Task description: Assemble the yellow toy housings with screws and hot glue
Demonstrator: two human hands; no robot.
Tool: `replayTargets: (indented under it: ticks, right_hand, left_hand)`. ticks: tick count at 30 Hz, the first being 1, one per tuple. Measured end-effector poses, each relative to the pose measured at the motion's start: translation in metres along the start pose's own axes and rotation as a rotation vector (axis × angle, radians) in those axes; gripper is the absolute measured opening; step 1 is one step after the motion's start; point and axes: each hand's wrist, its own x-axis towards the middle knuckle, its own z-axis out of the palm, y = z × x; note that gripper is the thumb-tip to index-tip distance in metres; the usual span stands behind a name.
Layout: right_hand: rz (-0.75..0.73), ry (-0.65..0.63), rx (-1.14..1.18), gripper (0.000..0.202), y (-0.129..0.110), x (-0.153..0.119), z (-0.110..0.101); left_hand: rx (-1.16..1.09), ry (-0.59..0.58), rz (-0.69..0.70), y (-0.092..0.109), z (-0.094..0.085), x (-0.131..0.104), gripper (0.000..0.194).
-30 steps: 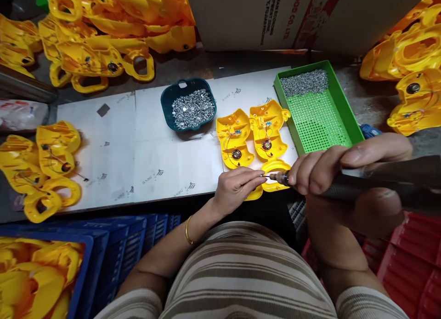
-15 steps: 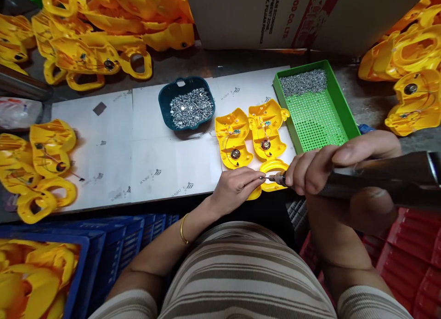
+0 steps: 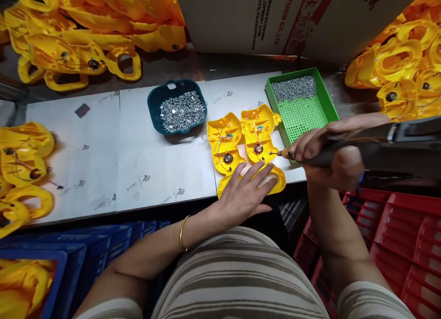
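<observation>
My right hand [image 3: 327, 151] is wrapped around a dark electric screwdriver [image 3: 379, 149]. Its bit points left, with the tip at the lower right of a yellow plastic shell half [image 3: 270, 137]; I cannot tell whether a screw sits on it. Beside that piece lies a second yellow shell half [image 3: 220, 146]. Both carry a round speaker, a small circuit board and thin wires, insides facing up. My left hand [image 3: 243, 195] rests palm down with fingers spread over the ring-shaped handles at the near ends, partly hiding them.
A dark teal tub [image 3: 153, 114] of small shiny metal parts stands left of the shells. A green tray [image 3: 329, 98] with screws sits behind my right hand. Yellow shells are piled around the board. Blue crates [image 3: 79, 264] and red crates [image 3: 396, 245] stand below the near edge.
My left hand has opened from a pinch near the bit and now lies on the shells. The screwdriver tip has moved away from the fingers, up to the right-hand shell. The view has shifted slightly.
</observation>
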Motion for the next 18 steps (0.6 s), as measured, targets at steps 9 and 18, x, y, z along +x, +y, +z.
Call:
replayTargets:
  ticks: [9,18]
  right_hand:
    - [-0.081,0.007,-0.074,0.018,0.034,0.005,0.005]
    - [0.001,0.041,-0.142,0.028,0.043,0.004,0.005]
  left_hand:
    - [0.017,-0.102,-0.022,0.004,0.008,0.002,0.055]
    - [0.054,-0.055,0.005,0.001,0.015,-0.002,0.029]
